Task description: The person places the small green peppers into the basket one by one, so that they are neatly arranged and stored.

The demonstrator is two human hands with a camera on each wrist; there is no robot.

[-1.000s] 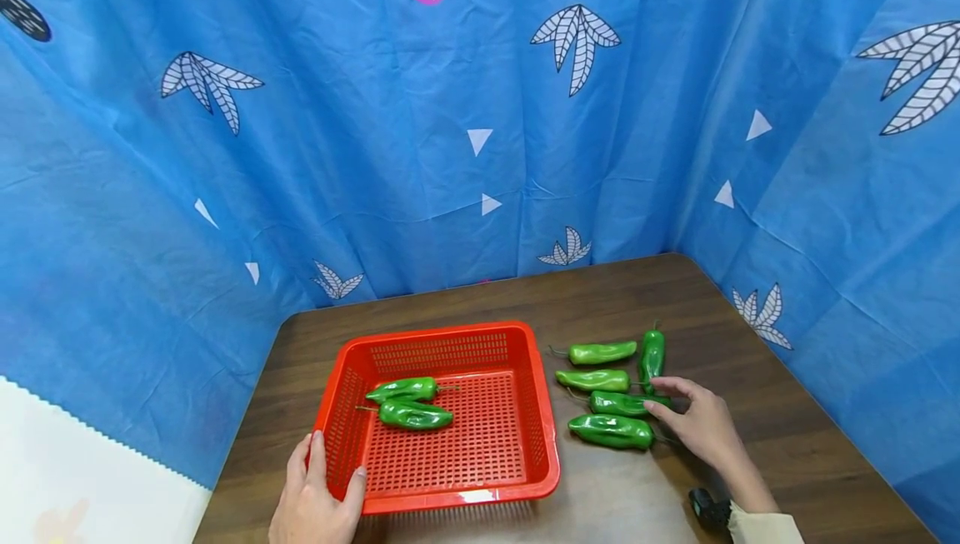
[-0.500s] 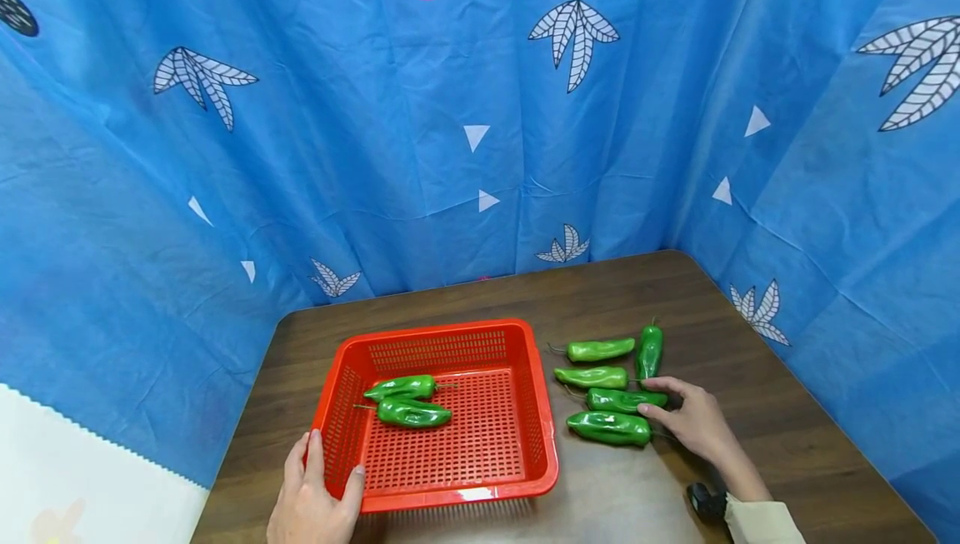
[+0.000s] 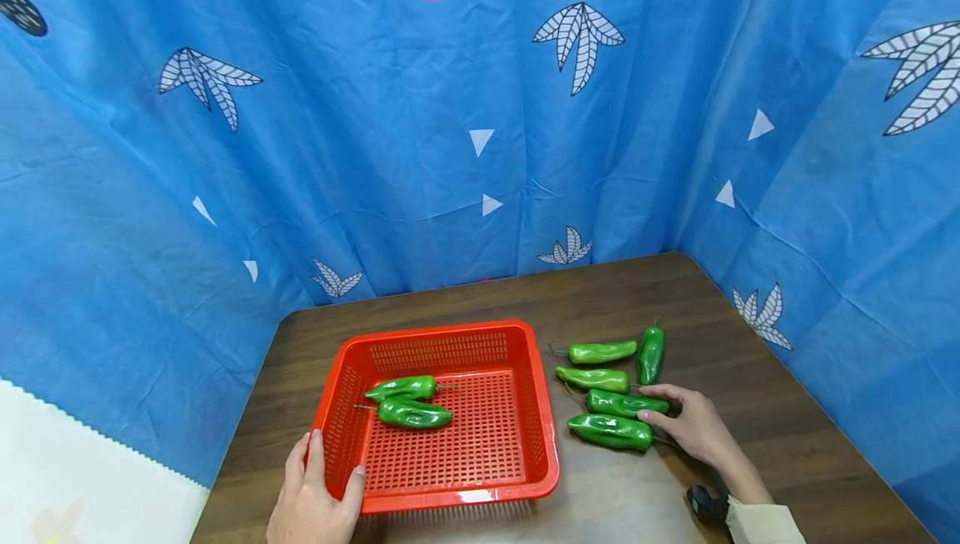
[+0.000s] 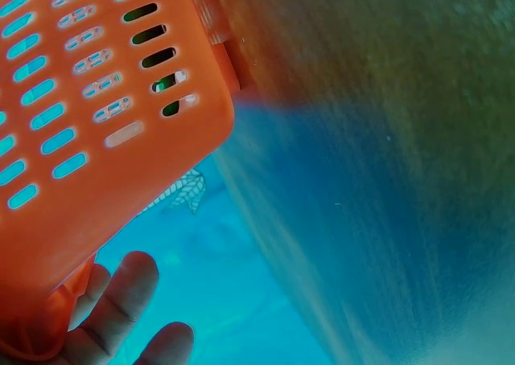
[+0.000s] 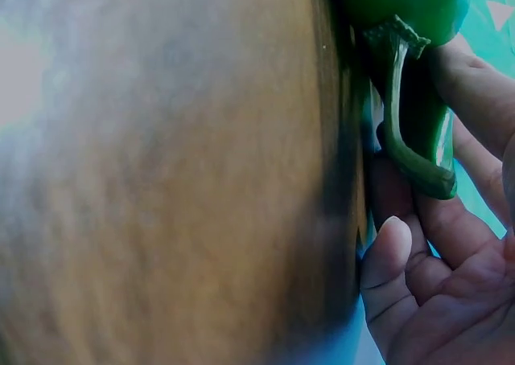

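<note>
Now the right hand (image 3: 693, 427) has drawn slightly back from the lengthwise pepper (image 3: 651, 356) beyond it, pinching one green pepper (image 3: 617, 403), four others (image 3: 611, 432) lying nearby. Fingers parted, the left hand (image 3: 311, 498) holds one red basket (image 3: 547, 436) containing two peppers (image 3: 415, 414).

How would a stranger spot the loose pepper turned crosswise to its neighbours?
On the brown table, look just right of the red basket, where five peppers lie outside it. The crosswise pepper is at that group's right side, just beyond the right hand. The other four lie sideways; it alone points stem-first toward the blue curtain.
</note>
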